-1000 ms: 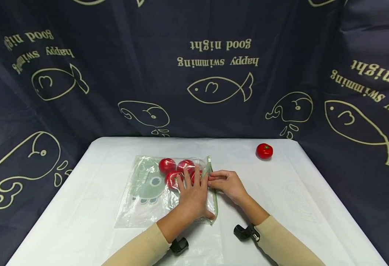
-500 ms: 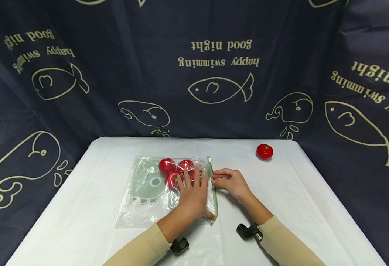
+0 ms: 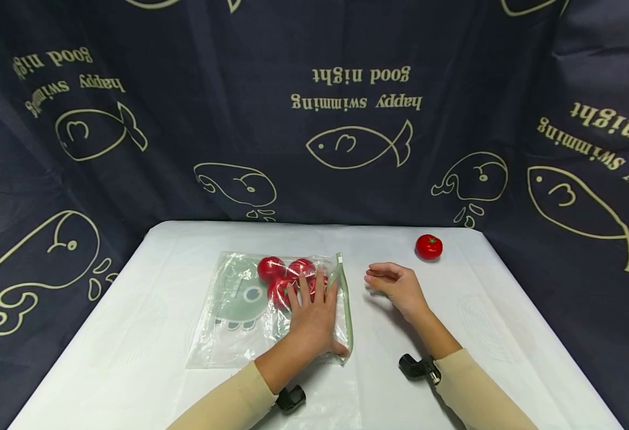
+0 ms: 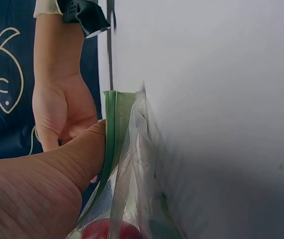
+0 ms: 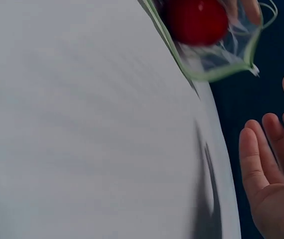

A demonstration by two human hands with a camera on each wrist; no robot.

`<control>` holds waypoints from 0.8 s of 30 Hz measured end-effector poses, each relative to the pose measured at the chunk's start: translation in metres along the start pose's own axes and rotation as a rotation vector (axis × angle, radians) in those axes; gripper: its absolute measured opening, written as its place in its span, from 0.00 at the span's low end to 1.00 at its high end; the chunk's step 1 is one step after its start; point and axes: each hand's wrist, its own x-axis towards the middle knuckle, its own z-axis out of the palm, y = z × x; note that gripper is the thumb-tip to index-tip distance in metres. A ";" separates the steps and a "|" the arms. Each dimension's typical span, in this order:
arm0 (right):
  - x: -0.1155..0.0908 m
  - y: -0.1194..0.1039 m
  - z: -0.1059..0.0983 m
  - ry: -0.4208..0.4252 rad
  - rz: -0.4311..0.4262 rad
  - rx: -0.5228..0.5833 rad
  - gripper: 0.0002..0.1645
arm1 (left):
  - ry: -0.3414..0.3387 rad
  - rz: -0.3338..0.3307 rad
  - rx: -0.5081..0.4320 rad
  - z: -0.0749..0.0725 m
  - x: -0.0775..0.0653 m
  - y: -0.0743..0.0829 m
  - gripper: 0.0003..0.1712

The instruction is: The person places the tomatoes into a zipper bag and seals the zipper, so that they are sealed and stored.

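Observation:
A clear zip bag (image 3: 217,343) with a green edge and a green cartoon print lies flat on the white table. Several red tomatoes (image 3: 271,269) are inside, grouped near its mouth on the right. My left hand (image 3: 312,322) rests on top with fingers spread over the bag and tomatoes. In the left wrist view, its thumb touches the green zip edge (image 4: 113,129), which stands apart from the other side. To the right of the mouth, my right hand (image 3: 400,291) hovers with loosely bent fingers, holding nothing. The right wrist view shows its fingers (image 5: 251,149) apart from the bag.
A single tomato (image 3: 429,247) sits near the back right of the white table (image 3: 147,310). Behind the table hangs a dark blue curtain (image 3: 271,137) with fish and whale drawings. Black wrist cameras (image 3: 291,399) are strapped at both sleeves.
My right hand has let go of the bag's green edge and moved right and slightly back toward the lone tomato. The left hand stays on the bag.

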 end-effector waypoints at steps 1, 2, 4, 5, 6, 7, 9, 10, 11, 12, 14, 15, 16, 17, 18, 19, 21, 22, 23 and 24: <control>0.001 0.000 -0.004 0.012 -0.015 0.009 0.28 | -0.001 0.000 0.000 0.000 0.000 0.000 0.85; 0.002 0.000 -0.007 0.027 -0.028 0.019 0.28 | -0.002 -0.001 0.000 0.000 0.000 0.000 0.85; 0.003 -0.002 -0.015 0.063 -0.048 0.029 0.27 | -0.004 -0.002 0.000 0.000 0.000 0.000 0.85; 0.004 -0.002 -0.018 0.087 -0.054 0.030 0.27 | -0.006 -0.003 0.000 0.000 0.001 0.000 0.85; 0.005 -0.002 -0.021 0.112 -0.061 0.034 0.26 | -0.006 -0.002 -0.001 0.001 0.001 0.000 0.85; 0.006 -0.002 -0.024 0.137 -0.067 0.033 0.26 | -0.007 -0.002 -0.001 0.001 0.000 0.000 0.85; 0.009 -0.002 -0.031 0.183 -0.077 0.020 0.26 | -0.008 -0.003 -0.004 0.001 0.000 0.000 0.85; 0.010 -0.002 -0.034 0.206 -0.082 0.013 0.25 | -0.008 -0.003 -0.006 0.001 0.000 0.000 0.84; 0.012 -0.002 -0.037 0.226 -0.087 0.010 0.24 | -0.010 -0.003 -0.007 0.001 0.000 0.001 0.84; 0.013 -0.002 -0.041 0.241 -0.092 0.003 0.24 | -0.009 -0.003 -0.008 0.001 0.000 0.001 0.84; 0.016 -0.002 -0.047 0.263 -0.099 -0.012 0.25 | -0.008 -0.004 -0.009 0.001 0.000 0.001 0.84; 0.017 -0.002 -0.050 0.274 -0.099 -0.011 0.24 | -0.009 -0.005 -0.009 0.001 0.000 0.001 0.84; 0.019 -0.002 -0.053 0.282 -0.100 -0.011 0.25 | -0.008 -0.005 -0.010 0.001 0.000 0.001 0.84; 0.020 -0.003 -0.056 0.289 -0.099 -0.009 0.25 | -0.009 -0.005 -0.009 0.001 0.000 0.001 0.84; 0.021 -0.004 -0.058 0.295 -0.097 -0.004 0.25 | -0.010 -0.006 -0.010 0.001 0.000 0.000 0.84; 0.022 -0.005 -0.060 0.303 -0.092 0.002 0.25 | -0.012 -0.006 -0.010 0.001 0.000 0.000 0.84; 0.023 -0.008 -0.065 0.320 -0.086 0.016 0.24 | -0.014 -0.007 -0.014 0.001 0.000 0.000 0.84; 0.023 -0.011 -0.066 0.326 -0.086 0.021 0.24 | -0.015 -0.006 -0.015 0.001 0.000 0.000 0.84; 0.022 -0.014 -0.067 0.333 -0.086 0.019 0.24 | -0.020 -0.007 -0.017 0.001 0.000 0.000 0.84; 0.021 -0.017 -0.068 0.340 -0.086 0.023 0.24 | -0.020 -0.006 -0.018 0.000 0.001 0.000 0.84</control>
